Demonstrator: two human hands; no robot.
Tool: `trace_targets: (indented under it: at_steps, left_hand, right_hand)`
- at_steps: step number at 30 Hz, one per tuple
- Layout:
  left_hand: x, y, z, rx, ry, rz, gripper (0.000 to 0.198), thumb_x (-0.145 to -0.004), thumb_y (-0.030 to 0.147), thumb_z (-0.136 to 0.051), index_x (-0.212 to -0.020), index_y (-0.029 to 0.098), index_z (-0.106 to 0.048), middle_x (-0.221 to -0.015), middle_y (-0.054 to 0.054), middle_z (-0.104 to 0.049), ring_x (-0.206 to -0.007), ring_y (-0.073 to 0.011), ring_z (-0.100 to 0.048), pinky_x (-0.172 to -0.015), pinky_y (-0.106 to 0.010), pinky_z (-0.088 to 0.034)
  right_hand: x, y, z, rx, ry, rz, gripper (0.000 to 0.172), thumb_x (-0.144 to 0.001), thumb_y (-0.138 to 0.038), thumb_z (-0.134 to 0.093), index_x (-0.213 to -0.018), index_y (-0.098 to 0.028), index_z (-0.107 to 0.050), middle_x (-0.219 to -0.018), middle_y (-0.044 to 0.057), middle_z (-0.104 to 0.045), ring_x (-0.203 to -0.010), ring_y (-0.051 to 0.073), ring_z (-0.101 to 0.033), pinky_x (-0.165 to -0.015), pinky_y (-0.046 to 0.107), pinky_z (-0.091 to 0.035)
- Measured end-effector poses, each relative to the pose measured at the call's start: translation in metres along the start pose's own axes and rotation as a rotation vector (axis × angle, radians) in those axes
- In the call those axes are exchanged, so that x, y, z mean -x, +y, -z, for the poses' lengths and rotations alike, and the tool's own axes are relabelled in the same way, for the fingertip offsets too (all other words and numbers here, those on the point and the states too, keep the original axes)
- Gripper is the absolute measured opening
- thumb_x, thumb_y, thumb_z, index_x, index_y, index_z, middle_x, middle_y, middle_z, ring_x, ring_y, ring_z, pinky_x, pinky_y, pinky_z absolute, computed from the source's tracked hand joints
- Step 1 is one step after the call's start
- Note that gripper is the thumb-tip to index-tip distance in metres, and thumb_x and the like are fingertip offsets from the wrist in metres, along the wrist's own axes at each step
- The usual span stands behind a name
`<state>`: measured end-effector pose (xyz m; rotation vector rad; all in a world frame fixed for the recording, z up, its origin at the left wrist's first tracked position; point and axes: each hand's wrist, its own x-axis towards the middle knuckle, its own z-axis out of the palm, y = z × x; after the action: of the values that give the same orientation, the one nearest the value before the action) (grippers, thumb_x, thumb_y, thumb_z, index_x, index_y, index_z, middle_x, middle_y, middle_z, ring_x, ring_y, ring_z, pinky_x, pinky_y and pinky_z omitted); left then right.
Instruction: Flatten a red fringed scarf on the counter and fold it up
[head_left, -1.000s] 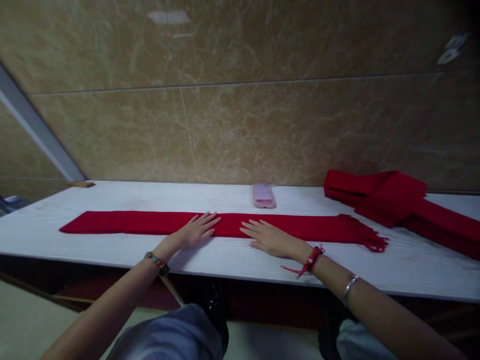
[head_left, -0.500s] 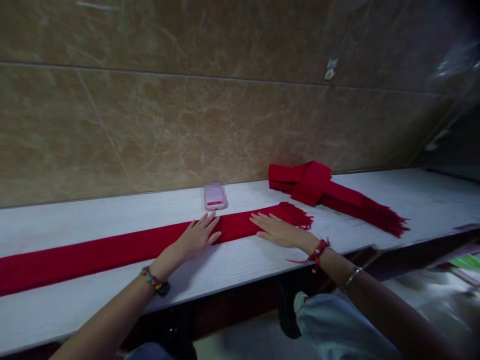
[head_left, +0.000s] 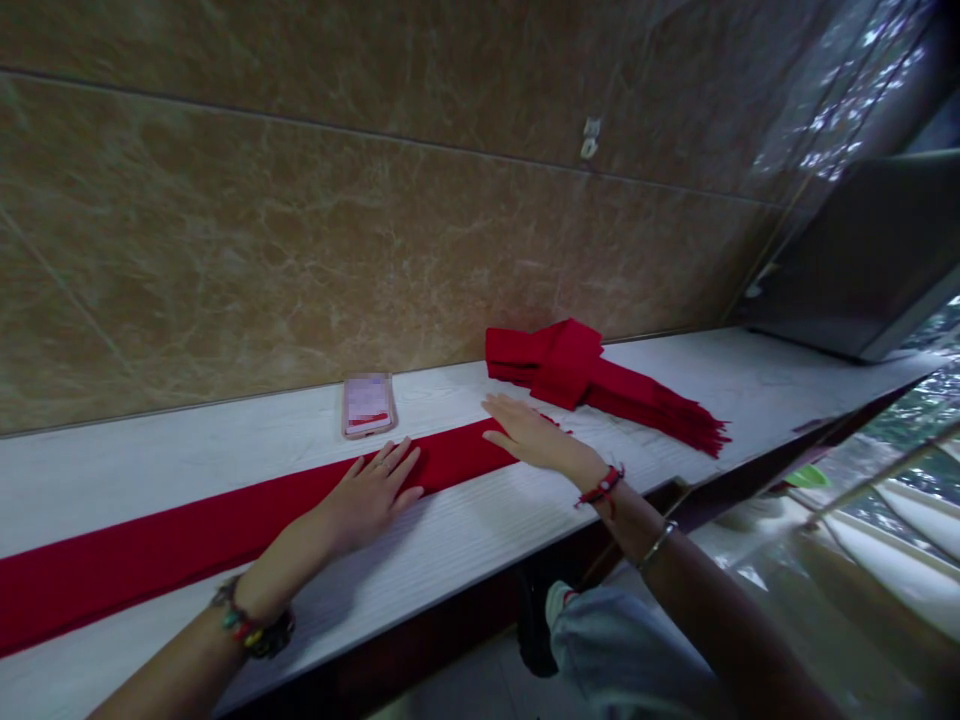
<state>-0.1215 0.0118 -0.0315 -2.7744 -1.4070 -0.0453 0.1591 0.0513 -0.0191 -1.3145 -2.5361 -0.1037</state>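
Note:
A long red scarf (head_left: 187, 525) lies flat along the white counter, running out of view on the left. My left hand (head_left: 373, 497) rests palm down on it, fingers spread. Near the fringed right end, my right hand (head_left: 534, 437) lies over the scarf with its fingers stretched out, covering part of the fringe. Behind and to the right sits a second red scarf (head_left: 570, 365), folded and wrapped round itself, its fringe pointing right.
A phone (head_left: 367, 405) lies behind the flat scarf, near the tiled wall (head_left: 300, 250). The white counter (head_left: 442, 530) is narrow, with its front edge close to my legs. At its far right stands a dark grey box-like object (head_left: 855, 260).
My view has swung to the right, so the things appear further left. My right hand has shifted toward the fringe and covers more of it. My left hand stays on the scarf.

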Motion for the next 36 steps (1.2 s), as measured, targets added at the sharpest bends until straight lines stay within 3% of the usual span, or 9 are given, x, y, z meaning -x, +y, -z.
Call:
trace_targets:
  at_steps: [5, 9, 14, 18, 21, 25, 27, 30, 36]
  left_hand:
    - [-0.023, 0.013, -0.007, -0.026, -0.014, -0.015, 0.057, -0.089, 0.050, -0.021, -0.137, 0.021, -0.025, -0.142, -0.010, -0.026, -0.129, -0.0281, -0.024, -0.099, -0.044, -0.027]
    - [-0.022, 0.018, -0.006, -0.021, -0.048, 0.028, 0.056, -0.089, 0.047, -0.022, -0.137, 0.017, -0.025, -0.142, -0.012, -0.023, -0.130, -0.0290, -0.022, -0.100, -0.047, -0.025]
    - [-0.016, 0.032, 0.008, -0.037, -0.102, 0.085, 0.055, -0.090, 0.042, -0.023, -0.138, 0.016, -0.022, -0.144, -0.010, -0.018, -0.131, -0.0263, -0.017, -0.103, -0.045, -0.021]
    - [-0.016, 0.036, 0.013, -0.054, -0.116, 0.100, 0.054, -0.090, 0.040, -0.026, -0.138, 0.015, -0.022, -0.144, -0.010, -0.018, -0.132, -0.0257, -0.016, -0.104, -0.043, -0.019]
    - [-0.015, 0.034, 0.012, -0.075, -0.104, 0.078, 0.054, -0.090, 0.041, -0.027, -0.138, 0.015, -0.023, -0.143, -0.011, -0.019, -0.131, -0.0257, -0.018, -0.104, -0.042, -0.019]
    - [-0.015, 0.032, 0.011, -0.094, -0.101, 0.060, 0.055, -0.090, 0.042, -0.026, -0.138, 0.015, -0.023, -0.143, -0.011, -0.020, -0.131, -0.0259, -0.019, -0.104, -0.041, -0.020]
    - [-0.015, 0.032, 0.011, -0.107, -0.103, 0.058, 0.054, -0.091, 0.041, -0.026, -0.138, 0.014, -0.022, -0.143, -0.011, -0.020, -0.131, -0.0265, -0.019, -0.103, -0.042, -0.020]
    - [-0.017, 0.031, 0.009, -0.116, -0.101, 0.058, 0.054, -0.090, 0.041, -0.026, -0.138, 0.014, -0.023, -0.143, -0.011, -0.021, -0.131, -0.0270, -0.019, -0.103, -0.042, -0.020]
    - [-0.018, 0.029, 0.005, -0.119, -0.079, 0.054, 0.054, -0.090, 0.041, -0.027, -0.137, 0.015, -0.026, -0.142, -0.012, -0.025, -0.129, -0.0278, -0.024, -0.102, -0.043, -0.022]
  right_hand:
    - [-0.021, -0.020, -0.017, -0.078, -0.113, 0.066, 0.054, -0.090, -0.045, -0.025, -0.133, -0.014, -0.033, -0.139, 0.013, -0.033, -0.128, 0.024, -0.027, -0.102, 0.046, -0.027]
    - [-0.008, 0.011, -0.028, -0.011, -0.134, -0.046, 0.049, -0.091, -0.042, -0.024, -0.131, -0.016, -0.036, -0.137, 0.012, -0.036, -0.126, 0.025, -0.030, -0.101, 0.049, -0.026]
    - [0.016, 0.058, -0.024, 0.050, -0.021, -0.215, 0.040, -0.090, -0.028, -0.032, -0.123, -0.010, -0.047, -0.129, 0.015, -0.047, -0.121, 0.023, -0.040, -0.099, 0.040, -0.032]
    - [0.020, 0.067, -0.010, 0.035, 0.060, -0.256, 0.038, -0.088, -0.020, -0.033, -0.118, -0.004, -0.049, -0.119, 0.020, -0.054, -0.110, 0.024, -0.050, -0.095, 0.037, -0.038]
    - [0.019, 0.059, 0.006, 0.002, 0.080, -0.181, 0.037, -0.086, -0.021, -0.039, -0.119, -0.009, -0.049, -0.121, 0.015, -0.053, -0.113, 0.021, -0.048, -0.097, 0.037, -0.036]
    - [0.024, 0.042, 0.024, -0.127, -0.075, 0.084, 0.040, -0.073, -0.017, -0.055, -0.113, -0.017, -0.054, -0.118, 0.009, -0.055, -0.109, 0.019, -0.050, -0.095, 0.035, -0.038]
    - [0.027, 0.038, 0.025, -0.133, -0.126, 0.113, 0.037, -0.069, -0.007, -0.053, -0.104, -0.016, -0.058, -0.107, 0.008, -0.060, -0.099, 0.018, -0.054, -0.089, 0.032, -0.041]
    - [0.034, 0.046, 0.018, -0.033, -0.131, 0.049, 0.031, -0.069, 0.001, -0.045, -0.091, -0.013, -0.061, -0.097, 0.008, -0.060, -0.091, 0.016, -0.055, -0.084, 0.029, -0.042]
    - [0.053, 0.087, 0.018, 0.175, -0.146, -0.173, 0.032, -0.070, 0.004, -0.041, -0.089, -0.012, -0.062, -0.098, 0.011, -0.059, -0.092, 0.017, -0.054, -0.083, 0.028, -0.040]
